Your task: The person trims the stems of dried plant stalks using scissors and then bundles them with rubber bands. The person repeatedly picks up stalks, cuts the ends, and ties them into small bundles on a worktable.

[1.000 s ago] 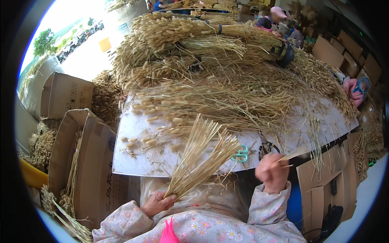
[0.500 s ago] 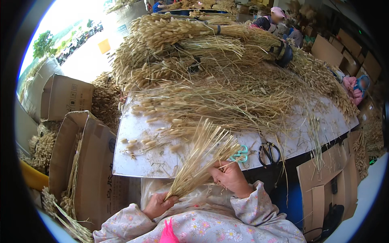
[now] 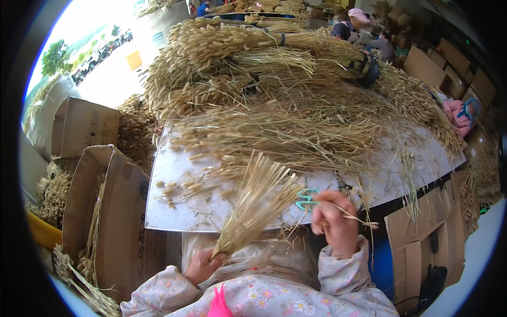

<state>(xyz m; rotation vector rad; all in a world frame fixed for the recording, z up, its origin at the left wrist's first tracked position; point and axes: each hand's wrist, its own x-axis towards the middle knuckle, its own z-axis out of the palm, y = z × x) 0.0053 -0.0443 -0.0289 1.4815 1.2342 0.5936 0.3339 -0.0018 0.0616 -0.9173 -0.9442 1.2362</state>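
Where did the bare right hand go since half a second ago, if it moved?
Yes: the bare right hand moved rightward, from below the turquoise, looped scissor handles on the flat white tabletop to their lower right.

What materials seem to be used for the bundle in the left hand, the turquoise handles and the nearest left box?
Bundle: apparently dried plant stalks, dull straw-yellow, thin and splayed.
Turquoise handles: probably smooth plastic, judging by even colour; coated metal is possible.
Nearest left box: matte brown, likely cardboard, with bent edges.
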